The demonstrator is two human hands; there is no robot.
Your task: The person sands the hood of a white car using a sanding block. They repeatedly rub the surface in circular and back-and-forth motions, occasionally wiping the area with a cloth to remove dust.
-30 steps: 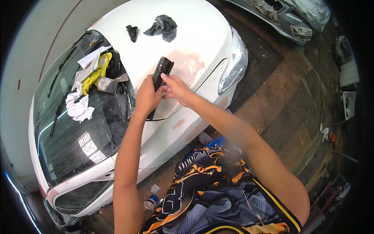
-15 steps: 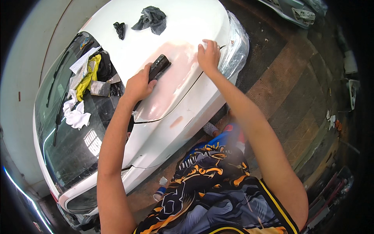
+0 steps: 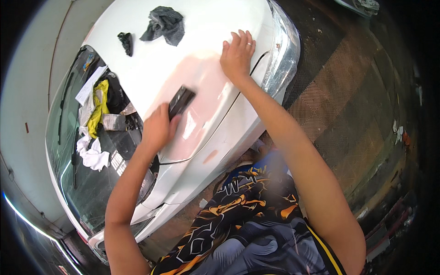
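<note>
A white car's hood point(image 3: 137, 78) spreads before me, with a smooth pinkish patch point(image 3: 206, 68) along its near side. My left hand point(image 3: 156, 128) is closed around one end of a black sanding block point(image 3: 181, 101), which lies on this patch and is slightly blurred. The block's underside is hidden. My right hand point(image 3: 237, 55) rests on the white paint past the patch's right end, close to the headlight. Its fingers are spread, with a ring on one, and it holds nothing.
A grey rag point(image 3: 164, 25) and a small black crumpled piece point(image 3: 125, 43) lie on the hood's far part. Papers, a yellow cloth point(image 3: 98, 107) and a white cloth point(image 3: 94, 153) crowd the windshield base. Clear plastic film covers the headlight point(image 3: 284, 55). Patterned flooring point(image 3: 321, 101) lies to the right.
My left hand has shifted the block slightly across the patch toward the windshield side. My right hand has slid a little away from the headlight, its fingers wider apart. The whole view has shifted.
</note>
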